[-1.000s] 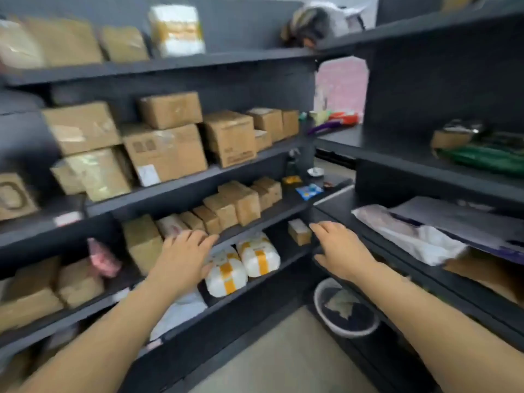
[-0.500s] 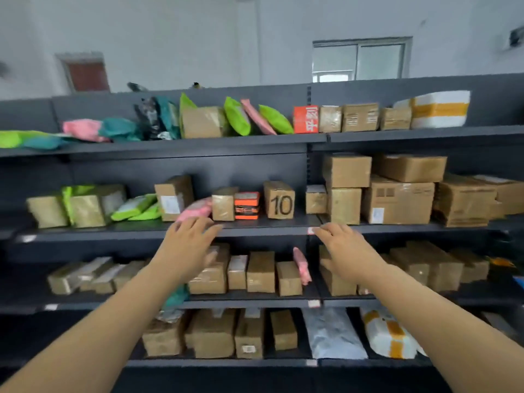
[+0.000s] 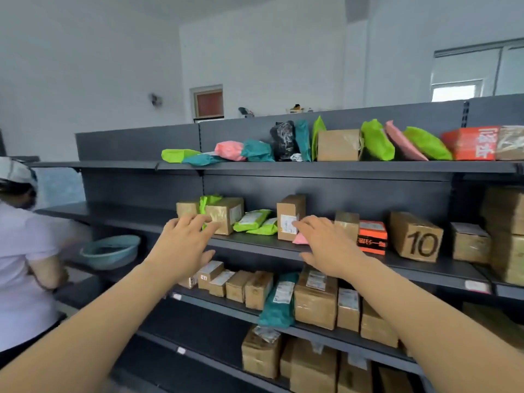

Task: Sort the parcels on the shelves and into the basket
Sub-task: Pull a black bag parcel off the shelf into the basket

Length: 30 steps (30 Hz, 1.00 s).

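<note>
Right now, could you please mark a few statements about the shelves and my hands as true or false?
1. Both the left hand and the right hand hold nothing. True.
2. The box marked 10 stands on the top shelf. False: it stands on the second shelf, right of the orange box.
3. A teal mailer leans among cardboard boxes below the hands. True.
4. The blue basin sits at the right end. False: it sits at the left, beside another person.

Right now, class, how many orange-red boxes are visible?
2: upper orange-red box on the top shelf, far right; lower orange-red box on the second shelf, left of the box marked 10. Others may be hidden.
</note>
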{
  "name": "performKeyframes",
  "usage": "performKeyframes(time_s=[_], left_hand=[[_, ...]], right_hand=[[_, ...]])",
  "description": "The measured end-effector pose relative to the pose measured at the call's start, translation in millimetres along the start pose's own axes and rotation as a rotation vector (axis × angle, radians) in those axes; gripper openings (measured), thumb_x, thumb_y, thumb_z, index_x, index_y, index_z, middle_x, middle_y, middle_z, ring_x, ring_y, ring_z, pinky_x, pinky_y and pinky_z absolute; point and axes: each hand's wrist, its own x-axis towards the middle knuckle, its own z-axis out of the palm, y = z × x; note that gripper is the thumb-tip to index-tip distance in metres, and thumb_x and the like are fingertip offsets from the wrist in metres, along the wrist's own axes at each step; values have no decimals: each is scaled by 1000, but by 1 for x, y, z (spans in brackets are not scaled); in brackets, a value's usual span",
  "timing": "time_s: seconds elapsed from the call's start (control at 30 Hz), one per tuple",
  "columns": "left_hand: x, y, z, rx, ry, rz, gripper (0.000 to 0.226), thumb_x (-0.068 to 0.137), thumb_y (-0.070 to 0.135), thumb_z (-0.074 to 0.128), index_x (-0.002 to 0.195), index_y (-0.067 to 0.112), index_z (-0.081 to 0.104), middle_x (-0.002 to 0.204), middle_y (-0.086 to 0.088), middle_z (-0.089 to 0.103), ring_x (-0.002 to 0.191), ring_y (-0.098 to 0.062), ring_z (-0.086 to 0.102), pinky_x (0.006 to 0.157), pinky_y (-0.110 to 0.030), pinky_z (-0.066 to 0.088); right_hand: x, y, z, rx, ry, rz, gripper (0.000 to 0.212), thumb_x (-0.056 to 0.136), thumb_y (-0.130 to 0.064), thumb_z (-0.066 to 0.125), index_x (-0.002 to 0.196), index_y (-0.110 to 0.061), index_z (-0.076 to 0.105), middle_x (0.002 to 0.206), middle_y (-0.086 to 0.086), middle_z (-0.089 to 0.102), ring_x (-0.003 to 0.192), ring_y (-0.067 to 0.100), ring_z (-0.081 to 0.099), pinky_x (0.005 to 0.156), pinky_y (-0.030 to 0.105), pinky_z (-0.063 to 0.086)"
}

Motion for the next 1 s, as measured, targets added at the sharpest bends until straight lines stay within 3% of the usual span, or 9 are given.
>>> performKeyframes(time_s=[0.2,0.33,0.47,0.8,1.0], left_hand=[[43,-35,52,32,18,0,58,87,47,56,138,23,43,139,0,46,127,-24,42,104,-41,36],[92,-63,90,92,51,-24,58,72,46,73,121,18,61,116,-2,63,108,-25,59,88,-41,50],[148,-105,116,125,156,-42,59,59,41,83,109,12,69,101,-4,67,93,-27,65,76,-40,54],[243,-197,177,116,228,-66,58,71,37,76,119,6,62,112,-11,64,103,-31,61,87,-41,50],[312,-246,229,-7,322,18,58,70,38,77,116,5,62,110,-12,63,100,-33,61,84,-41,50]], right_hand=[[85,-6,32,40,28,-49,65,92,-35,55,148,-22,24,147,0,31,133,24,31,105,37,33],[160,1,51,59,78,-98,63,92,-32,54,147,-22,25,144,1,35,131,23,33,105,37,35],[240,1,59,56,147,-129,61,94,-32,52,147,-20,25,144,1,35,131,23,34,104,36,34],[381,-13,64,27,312,-132,58,92,-34,54,143,-18,33,139,3,42,125,24,39,102,37,35],[449,-35,70,-22,444,4,55,89,-33,57,139,-15,40,134,5,47,121,25,42,101,37,36]])
